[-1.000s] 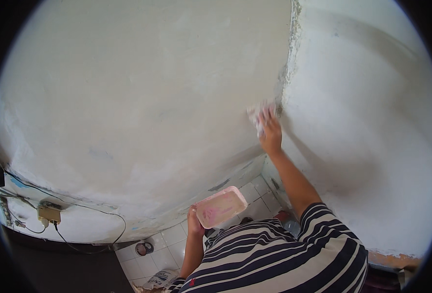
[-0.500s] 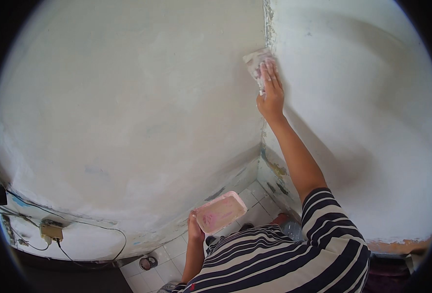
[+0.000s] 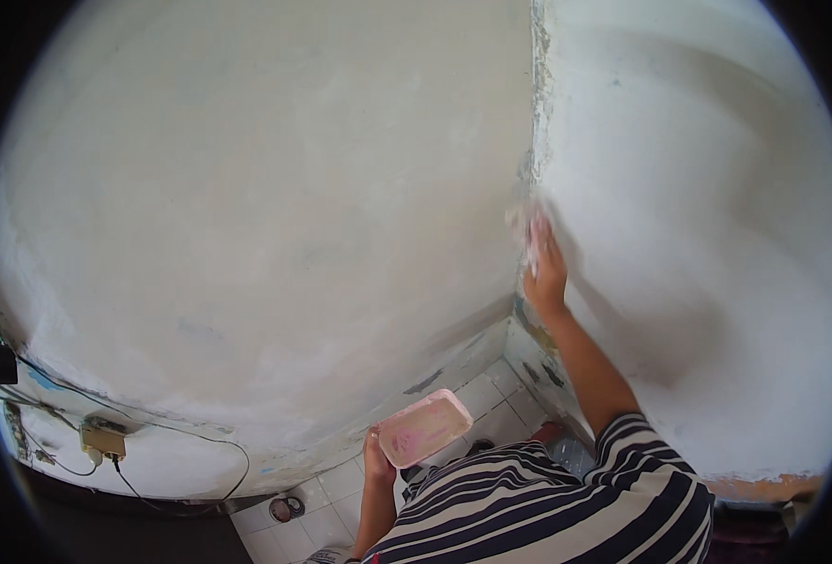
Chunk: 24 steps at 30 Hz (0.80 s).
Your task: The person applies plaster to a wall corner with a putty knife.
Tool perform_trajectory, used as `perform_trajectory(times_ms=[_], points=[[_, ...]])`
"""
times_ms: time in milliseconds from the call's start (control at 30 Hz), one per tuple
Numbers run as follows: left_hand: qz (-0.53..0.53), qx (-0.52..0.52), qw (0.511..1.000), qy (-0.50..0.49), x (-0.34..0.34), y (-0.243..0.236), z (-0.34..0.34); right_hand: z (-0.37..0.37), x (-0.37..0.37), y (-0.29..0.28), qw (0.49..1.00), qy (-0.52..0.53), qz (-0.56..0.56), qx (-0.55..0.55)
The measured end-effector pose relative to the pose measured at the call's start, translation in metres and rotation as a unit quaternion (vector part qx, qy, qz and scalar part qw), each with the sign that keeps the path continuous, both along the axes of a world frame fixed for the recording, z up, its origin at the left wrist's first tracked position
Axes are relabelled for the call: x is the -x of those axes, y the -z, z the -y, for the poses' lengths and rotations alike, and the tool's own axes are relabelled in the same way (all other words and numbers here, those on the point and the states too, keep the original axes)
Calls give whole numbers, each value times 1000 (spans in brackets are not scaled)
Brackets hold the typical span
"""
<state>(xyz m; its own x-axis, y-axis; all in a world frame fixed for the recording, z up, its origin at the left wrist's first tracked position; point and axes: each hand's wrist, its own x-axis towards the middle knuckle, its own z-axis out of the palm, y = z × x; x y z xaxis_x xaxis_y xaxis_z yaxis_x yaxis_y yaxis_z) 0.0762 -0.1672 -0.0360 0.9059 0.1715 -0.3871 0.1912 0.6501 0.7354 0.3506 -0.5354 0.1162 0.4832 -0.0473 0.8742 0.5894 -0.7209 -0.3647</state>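
Note:
My right hand (image 3: 547, 268) is up at the inside corner (image 3: 537, 113) between two pale, patchy plastered walls, fingers on a smeared pale flat pad (image 3: 519, 219) that looks pressed to the wall. Motion blurs the pad and fingertips, and the arm casts a shadow on the right wall (image 3: 735, 282). Low in the middle, my left hand (image 3: 377, 456) grips the short end of a shallow pink rectangular tray (image 3: 425, 428), smeared inside with pale and pink residue.
At lower left, a beige socket box (image 3: 103, 442) with plugs and loose cables (image 3: 233, 444) hangs by the left wall. Below are a dark surface (image 3: 143, 526), white floor tiles (image 3: 331, 526) and small round items (image 3: 286, 509). My striped shirt fills the lower middle.
My right hand and the pad rose along the corner half a second ago and have since come back down, slightly rightward in view. The tray sits a little lower in the picture.

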Motion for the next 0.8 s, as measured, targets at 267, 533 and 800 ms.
perform_trajectory(times_ms=[267,533,800], points=[[20,-60,997,51,-13,9,2,-27,-71,-102,995,29,99,-2],[18,1,1000,0,-1,17,-2,-7,25,157,978,57,-199,32],[31,-68,994,-77,-7,-26,14,-12,91,149,781,-75,-424,-453]])
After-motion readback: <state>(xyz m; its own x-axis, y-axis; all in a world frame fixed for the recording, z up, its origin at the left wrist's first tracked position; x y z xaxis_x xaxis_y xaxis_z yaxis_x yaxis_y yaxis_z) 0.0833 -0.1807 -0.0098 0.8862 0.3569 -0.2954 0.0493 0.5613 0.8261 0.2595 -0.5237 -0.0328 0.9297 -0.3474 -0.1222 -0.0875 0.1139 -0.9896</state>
